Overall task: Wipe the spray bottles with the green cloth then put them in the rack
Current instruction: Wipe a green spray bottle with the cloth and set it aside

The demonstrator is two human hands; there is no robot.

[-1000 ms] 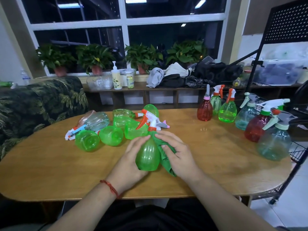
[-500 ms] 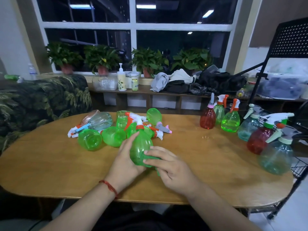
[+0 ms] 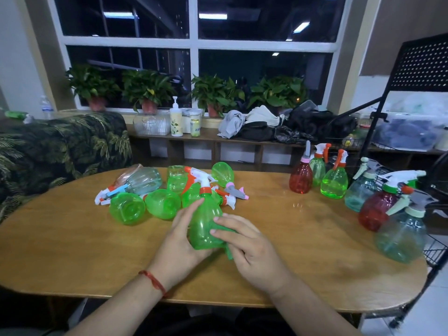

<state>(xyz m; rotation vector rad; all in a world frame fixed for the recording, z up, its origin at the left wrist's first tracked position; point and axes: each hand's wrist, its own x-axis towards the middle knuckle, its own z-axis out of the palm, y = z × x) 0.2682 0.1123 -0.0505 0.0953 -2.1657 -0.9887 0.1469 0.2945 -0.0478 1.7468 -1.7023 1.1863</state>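
I identify an office break room: oval wooden table (image 3: 72,251), leaf-print sofa (image 3: 60,146), potted plants (image 3: 148,90) along a large window (image 3: 264,64) reflecting ceiling strip lights, low shelving (image 3: 194,146) below.

two hands wipe a green spray bottle (image 3: 205,224) at a wooden table (image 3: 72,251).
left hand (image 3: 180,241) grips the bottle; right hand (image 3: 249,248) presses a green cloth (image 3: 228,251) against it, centre frame; other bottles (image 3: 337,183) stand upright at right.

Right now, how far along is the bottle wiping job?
Seemingly done: the upright bottles on the right by the rack. In hand: the left hand grips a green bottle while the right hand holds the cloth against it. Left: the pile of bottles lying on the table.
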